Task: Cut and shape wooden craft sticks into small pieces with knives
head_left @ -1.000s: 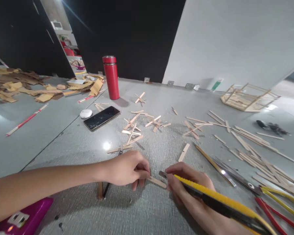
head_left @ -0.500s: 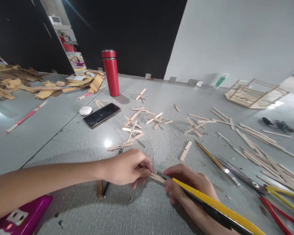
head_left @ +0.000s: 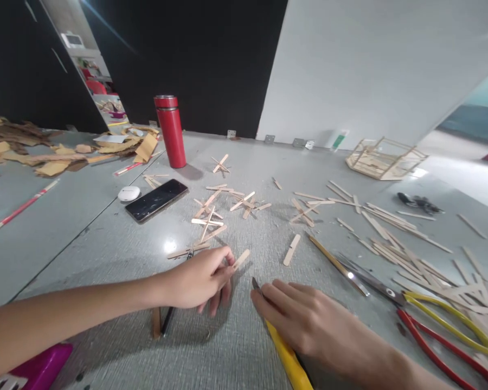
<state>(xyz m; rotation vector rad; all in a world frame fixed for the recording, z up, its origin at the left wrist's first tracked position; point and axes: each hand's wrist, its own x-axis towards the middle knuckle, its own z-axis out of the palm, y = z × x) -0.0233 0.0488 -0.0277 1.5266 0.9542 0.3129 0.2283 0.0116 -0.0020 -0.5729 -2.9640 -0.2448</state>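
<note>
My left hand (head_left: 203, 277) pinches a short craft stick (head_left: 242, 259) between thumb and fingers, its rounded end pointing up and away to the right. Beside it, my right hand (head_left: 303, 314) is wrapped round a yellow and black utility knife (head_left: 285, 355), the dark blade tip showing ahead of the fingers. Blade and stick are apart. A notched craft stick (head_left: 291, 249) lies flat beyond my right hand. Several crossed stick pieces (head_left: 206, 222) stand past my left hand. Under my left forearm, a pen and a brown strip (head_left: 156, 322) are partly covered.
Scissors (head_left: 394, 295) with red and yellow handles lie at right, near a wooden-handled tool (head_left: 335, 262) and loose sticks (head_left: 406, 254). A stick frame (head_left: 386, 160) stands behind. At left are a phone (head_left: 157, 200), a white case (head_left: 129, 193), a red flask (head_left: 171, 132) and cardboard scraps (head_left: 57, 157).
The knife has come away from the stick and turned steeper, my right hand now over it. My left hand has turned the stick up and away. The view has shifted right.
</note>
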